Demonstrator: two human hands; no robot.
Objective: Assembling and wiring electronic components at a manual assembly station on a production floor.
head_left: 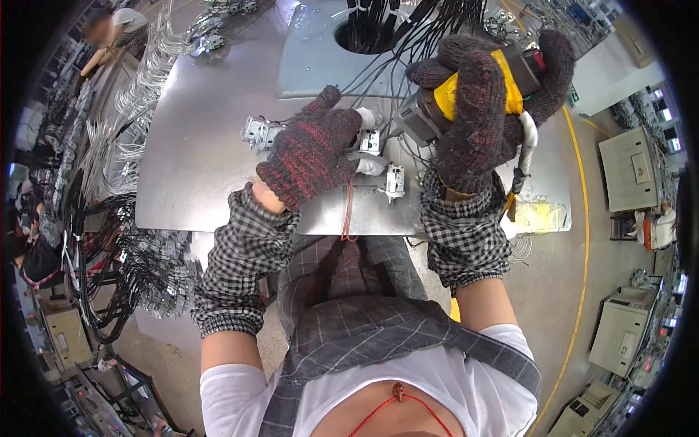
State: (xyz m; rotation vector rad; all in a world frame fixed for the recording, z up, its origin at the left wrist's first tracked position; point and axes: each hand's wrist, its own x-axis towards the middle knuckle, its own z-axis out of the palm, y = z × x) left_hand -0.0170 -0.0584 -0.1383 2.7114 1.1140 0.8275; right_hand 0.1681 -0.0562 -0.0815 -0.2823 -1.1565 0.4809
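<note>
My left hand (pixel 313 154), in a red-and-black knitted glove with pale wrapped fingertips, pinches a small silvery metal mechanism (pixel 370 141) over the metal table. Beneath the fingers, thin reddish cords (pixel 348 211) hang over the table's front edge. Another metal mechanism (pixel 260 133) lies left of this hand, and a third (pixel 394 180) sits to its right, nearer me. My right hand (pixel 477 116), in a similar dark glove, is wrapped round a dark handheld power tool (pixel 518 80) with yellow tape. The tool's blocky end (pixel 421 119) points toward the left hand; its working tip is hidden.
Black cables (pixel 371 18) rise through a hole in the pale panel (pixel 309 54) at the back. Bundled white cables (pixel 149 95) and black cables (pixel 91 269) hang along the left. A yellow pad (pixel 542 217) lies at the table's right corner. Another person (pixel 120 33) is at far left.
</note>
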